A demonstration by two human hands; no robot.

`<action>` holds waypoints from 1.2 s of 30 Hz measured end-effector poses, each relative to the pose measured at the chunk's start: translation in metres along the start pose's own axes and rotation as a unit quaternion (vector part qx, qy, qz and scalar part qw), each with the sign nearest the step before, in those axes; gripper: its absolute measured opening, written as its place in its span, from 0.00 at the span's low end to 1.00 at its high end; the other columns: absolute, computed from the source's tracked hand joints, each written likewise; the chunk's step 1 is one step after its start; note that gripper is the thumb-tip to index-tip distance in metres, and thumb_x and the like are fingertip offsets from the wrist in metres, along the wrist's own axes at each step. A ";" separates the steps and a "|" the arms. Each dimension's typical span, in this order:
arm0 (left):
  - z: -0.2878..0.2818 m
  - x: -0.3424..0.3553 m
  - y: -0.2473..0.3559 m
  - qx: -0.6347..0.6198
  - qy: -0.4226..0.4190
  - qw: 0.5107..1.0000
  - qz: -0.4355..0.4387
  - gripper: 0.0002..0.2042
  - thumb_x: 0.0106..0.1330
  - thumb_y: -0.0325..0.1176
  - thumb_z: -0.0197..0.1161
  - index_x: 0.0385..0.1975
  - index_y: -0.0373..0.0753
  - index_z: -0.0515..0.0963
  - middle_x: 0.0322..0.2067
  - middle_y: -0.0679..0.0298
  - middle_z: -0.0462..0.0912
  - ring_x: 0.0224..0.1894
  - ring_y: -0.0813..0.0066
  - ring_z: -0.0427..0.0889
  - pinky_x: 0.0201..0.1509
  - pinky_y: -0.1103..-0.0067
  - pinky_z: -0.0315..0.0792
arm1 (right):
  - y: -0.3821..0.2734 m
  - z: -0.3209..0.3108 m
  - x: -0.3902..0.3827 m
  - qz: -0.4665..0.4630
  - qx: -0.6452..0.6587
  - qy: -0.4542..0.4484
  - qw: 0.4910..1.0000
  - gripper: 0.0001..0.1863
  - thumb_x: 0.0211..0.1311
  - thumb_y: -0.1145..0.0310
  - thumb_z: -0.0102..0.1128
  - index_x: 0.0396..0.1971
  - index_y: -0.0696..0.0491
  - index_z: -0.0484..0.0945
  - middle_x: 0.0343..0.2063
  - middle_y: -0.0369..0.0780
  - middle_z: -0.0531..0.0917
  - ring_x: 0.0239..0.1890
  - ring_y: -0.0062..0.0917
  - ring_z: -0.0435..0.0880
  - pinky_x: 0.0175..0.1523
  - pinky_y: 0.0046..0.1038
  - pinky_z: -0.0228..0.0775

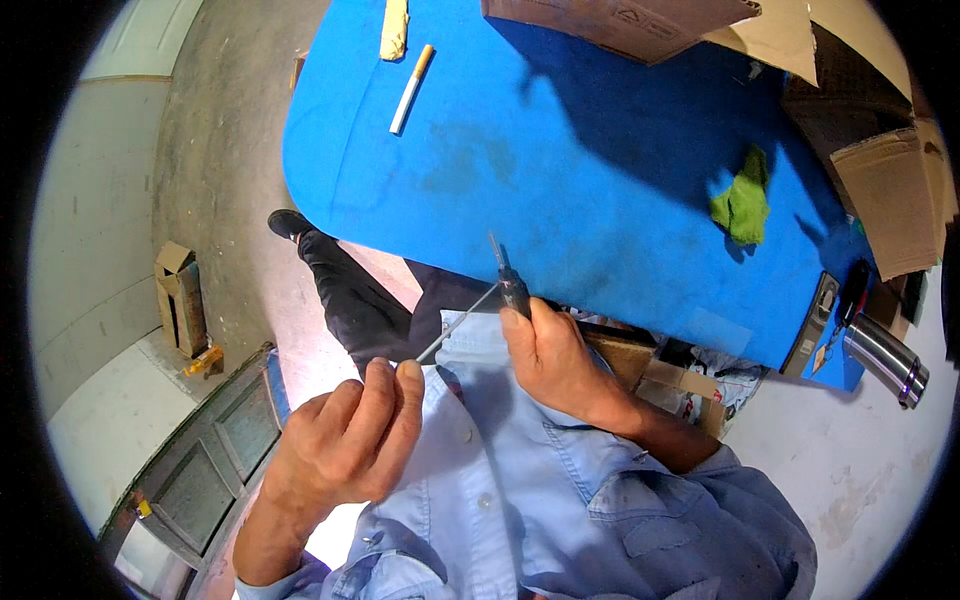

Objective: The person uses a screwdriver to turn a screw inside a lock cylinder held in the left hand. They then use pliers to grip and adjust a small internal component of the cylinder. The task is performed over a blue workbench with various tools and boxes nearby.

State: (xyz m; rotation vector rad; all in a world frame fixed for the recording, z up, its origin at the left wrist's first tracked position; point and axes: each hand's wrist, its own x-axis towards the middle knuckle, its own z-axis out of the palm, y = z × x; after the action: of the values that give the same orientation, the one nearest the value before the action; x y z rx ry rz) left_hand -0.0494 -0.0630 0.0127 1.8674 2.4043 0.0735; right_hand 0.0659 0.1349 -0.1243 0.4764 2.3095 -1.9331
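My left hand is closed, pinching the lower end of a thin grey rod between thumb and fingers. The rod slants up to the right, its far end at the tool in my other hand. My right hand grips a slim tool with a black handle and a narrow metal tip that points up and away from me. Whether the rod touches the tool's handle or only passes by it, I cannot tell. Both hands are in front of my body, at the near edge of the blue table.
On the table lie a white stick with a tan end, a yellow bundle and a crumpled green cloth. Cardboard boxes stand along the far side. At the right corner is a steel cylinder. Left, a small carton stands low.
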 end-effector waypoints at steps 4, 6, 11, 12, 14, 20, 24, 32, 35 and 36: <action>-0.008 0.005 0.000 -0.027 -0.032 0.999 -0.021 0.16 0.56 0.19 0.68 0.46 0.27 0.82 0.36 0.50 0.82 0.23 0.80 0.75 0.19 0.86 0.72 | 0.001 -0.001 0.002 -0.010 -0.016 0.003 1.000 0.14 0.73 0.69 0.56 0.28 0.63 0.71 0.20 0.58 0.76 0.25 0.59 0.77 0.29 0.48 0.65; -0.008 0.005 0.000 -0.062 -0.035 0.996 -0.050 0.16 0.56 0.19 0.68 0.46 0.27 0.82 0.36 0.52 0.82 0.22 0.78 0.76 0.19 0.84 0.72 | 0.004 0.000 0.002 -0.014 -0.019 -0.004 1.000 0.15 0.73 0.68 0.56 0.28 0.63 0.71 0.20 0.59 0.76 0.25 0.59 0.77 0.29 0.49 0.65; -0.003 0.008 -0.001 -0.163 -0.016 0.978 -0.129 0.17 0.57 0.20 0.71 0.47 0.26 0.80 0.32 0.55 0.83 0.22 0.72 0.80 0.19 0.80 0.74 | 0.005 0.000 0.002 0.005 -0.015 -0.012 1.000 0.15 0.73 0.68 0.57 0.27 0.63 0.71 0.20 0.59 0.75 0.25 0.59 0.76 0.30 0.50 0.65; -0.004 0.010 -0.002 -0.187 -0.016 0.971 -0.150 0.16 0.58 0.20 0.71 0.46 0.27 0.80 0.30 0.56 0.82 0.21 0.71 0.81 0.20 0.78 0.74 | 0.005 -0.001 0.002 0.007 -0.020 -0.018 1.000 0.16 0.73 0.67 0.57 0.27 0.62 0.71 0.20 0.59 0.75 0.25 0.59 0.76 0.29 0.50 0.65; -0.006 0.014 -0.003 -0.233 -0.016 0.953 -0.192 0.15 0.58 0.22 0.73 0.45 0.29 0.81 0.27 0.57 0.82 0.21 0.68 0.82 0.21 0.75 0.75 | 0.004 -0.003 0.001 0.010 -0.028 -0.030 0.999 0.16 0.73 0.67 0.57 0.27 0.62 0.71 0.20 0.59 0.76 0.24 0.59 0.76 0.29 0.50 0.65; -0.019 0.021 -0.011 -0.362 -0.074 0.856 -0.361 0.07 0.63 0.26 0.70 0.39 0.32 0.83 0.21 0.57 0.81 0.19 0.70 0.79 0.23 0.75 0.71 | -0.003 -0.006 0.002 0.019 -0.023 -0.037 0.999 0.16 0.73 0.67 0.57 0.26 0.62 0.71 0.20 0.58 0.76 0.24 0.59 0.76 0.29 0.51 0.65; -0.010 0.016 -0.030 -0.575 -0.121 0.641 -0.494 0.15 0.73 0.41 0.65 0.36 0.32 0.83 0.22 0.65 0.83 0.18 0.84 0.74 0.18 0.83 0.62 | 0.003 -0.004 0.001 -0.022 -0.053 -0.024 0.998 0.16 0.73 0.68 0.57 0.27 0.63 0.71 0.20 0.58 0.76 0.25 0.59 0.77 0.30 0.50 0.66; -0.001 0.015 -0.021 -0.540 -0.060 0.681 -0.491 0.13 0.70 0.37 0.67 0.32 0.32 0.81 0.25 0.64 0.84 0.22 0.82 0.79 0.19 0.84 0.67 | -0.003 -0.009 0.003 -0.003 -0.025 -0.040 0.999 0.15 0.73 0.69 0.56 0.27 0.63 0.71 0.20 0.58 0.76 0.25 0.58 0.77 0.30 0.48 0.65; 0.009 0.010 -0.012 -0.433 0.012 0.800 -0.414 0.08 0.64 0.32 0.70 0.35 0.34 0.81 0.29 0.66 0.83 0.29 0.78 0.80 0.23 0.80 0.71 | -0.009 -0.010 0.003 0.037 -0.004 -0.034 0.999 0.15 0.74 0.69 0.55 0.28 0.64 0.72 0.21 0.58 0.76 0.25 0.57 0.77 0.30 0.48 0.65; 0.007 0.012 -0.011 -0.392 0.019 0.832 -0.392 0.08 0.61 0.30 0.70 0.35 0.34 0.81 0.29 0.66 0.83 0.30 0.77 0.80 0.25 0.79 0.72 | -0.009 -0.010 0.004 0.037 0.002 -0.031 0.999 0.15 0.74 0.68 0.55 0.29 0.64 0.72 0.21 0.58 0.76 0.26 0.57 0.77 0.31 0.48 0.65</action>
State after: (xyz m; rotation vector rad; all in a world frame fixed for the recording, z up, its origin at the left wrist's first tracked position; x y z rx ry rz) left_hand -0.0617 -0.0544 0.0045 0.4877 2.3868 0.8643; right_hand 0.0611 0.1441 -0.1145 0.4884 2.2195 -1.8914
